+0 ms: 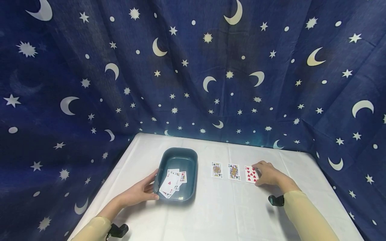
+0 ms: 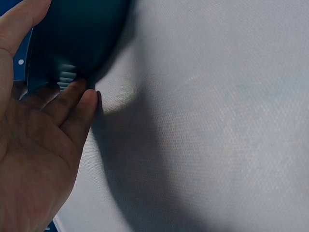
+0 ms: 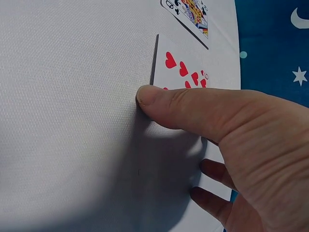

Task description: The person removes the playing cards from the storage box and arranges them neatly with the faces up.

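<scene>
A dark teal tub (image 1: 193, 160) stands on the white tablecloth with several playing cards (image 1: 172, 182) lying face up inside it. My left hand (image 1: 141, 191) rests against the tub's near left wall (image 2: 72, 38), and its fingers (image 2: 72, 104) are straight and touch the outside. To the tub's right lie three cards in a row: a king (image 1: 216, 169), a queen (image 1: 234, 171) and a red hearts card (image 1: 249, 173). My right hand (image 1: 266, 173) holds the hearts card (image 3: 181, 67): the thumb (image 3: 164, 99) presses its edge and the fingers curl behind. The queen (image 3: 190, 12) lies just beyond.
A white-covered table (image 1: 229, 211) has its front left edge near my left forearm. A dark blue cloth (image 1: 193, 83) printed with moons and stars hangs close behind and on both sides. Black wrist cameras (image 1: 275, 200) sit on both forearms.
</scene>
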Tool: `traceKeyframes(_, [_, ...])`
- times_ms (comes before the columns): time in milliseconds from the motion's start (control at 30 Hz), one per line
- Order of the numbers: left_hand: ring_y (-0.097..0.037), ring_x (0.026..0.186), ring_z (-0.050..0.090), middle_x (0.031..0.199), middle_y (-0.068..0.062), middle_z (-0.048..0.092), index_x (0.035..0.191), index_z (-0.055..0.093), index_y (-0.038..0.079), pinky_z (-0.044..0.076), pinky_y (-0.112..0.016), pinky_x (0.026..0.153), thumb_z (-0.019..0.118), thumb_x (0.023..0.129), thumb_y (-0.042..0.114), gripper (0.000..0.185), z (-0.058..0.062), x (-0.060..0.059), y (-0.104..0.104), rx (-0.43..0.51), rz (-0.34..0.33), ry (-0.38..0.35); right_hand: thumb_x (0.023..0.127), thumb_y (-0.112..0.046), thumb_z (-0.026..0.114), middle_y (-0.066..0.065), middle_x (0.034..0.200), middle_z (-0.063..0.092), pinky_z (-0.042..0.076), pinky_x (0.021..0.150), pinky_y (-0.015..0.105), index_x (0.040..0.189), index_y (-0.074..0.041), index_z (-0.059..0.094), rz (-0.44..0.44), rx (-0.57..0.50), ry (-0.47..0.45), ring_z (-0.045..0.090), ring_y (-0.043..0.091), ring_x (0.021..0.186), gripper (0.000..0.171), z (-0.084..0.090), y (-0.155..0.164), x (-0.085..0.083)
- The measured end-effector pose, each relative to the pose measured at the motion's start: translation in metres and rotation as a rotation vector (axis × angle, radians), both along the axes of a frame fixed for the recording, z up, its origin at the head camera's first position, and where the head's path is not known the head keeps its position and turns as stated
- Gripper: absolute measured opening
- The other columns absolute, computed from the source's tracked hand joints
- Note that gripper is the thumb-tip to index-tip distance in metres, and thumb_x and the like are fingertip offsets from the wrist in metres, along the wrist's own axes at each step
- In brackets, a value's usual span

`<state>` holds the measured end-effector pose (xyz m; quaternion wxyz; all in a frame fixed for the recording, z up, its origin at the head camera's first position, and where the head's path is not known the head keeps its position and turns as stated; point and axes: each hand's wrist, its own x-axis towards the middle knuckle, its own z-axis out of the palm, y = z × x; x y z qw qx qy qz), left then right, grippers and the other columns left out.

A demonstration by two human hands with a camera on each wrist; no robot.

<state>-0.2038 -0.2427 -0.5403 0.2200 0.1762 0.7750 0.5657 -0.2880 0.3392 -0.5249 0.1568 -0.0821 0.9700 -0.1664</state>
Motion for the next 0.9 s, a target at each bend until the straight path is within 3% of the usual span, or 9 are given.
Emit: traceKeyframes(900, [-0.046, 0.143, 0.038, 0.166, -0.029, 0.014, 0.166, 0.005, 0.015, 0.047, -0.029, 0.108, 0.080, 0.090, 0.012, 0.107, 0.0018, 0.0010, 0.0008, -0.013, 0.005, 0.007, 0.068, -0.025, 0.094, 0.027, 0.145, 0.044, 0.034, 0.105, 0.077, 0.144, -0.006, 0.057, -0.007, 0.010, -0.017, 0.039, 0.051, 0.131, 0.087, 0.0048, -0.0017, 0.0009])
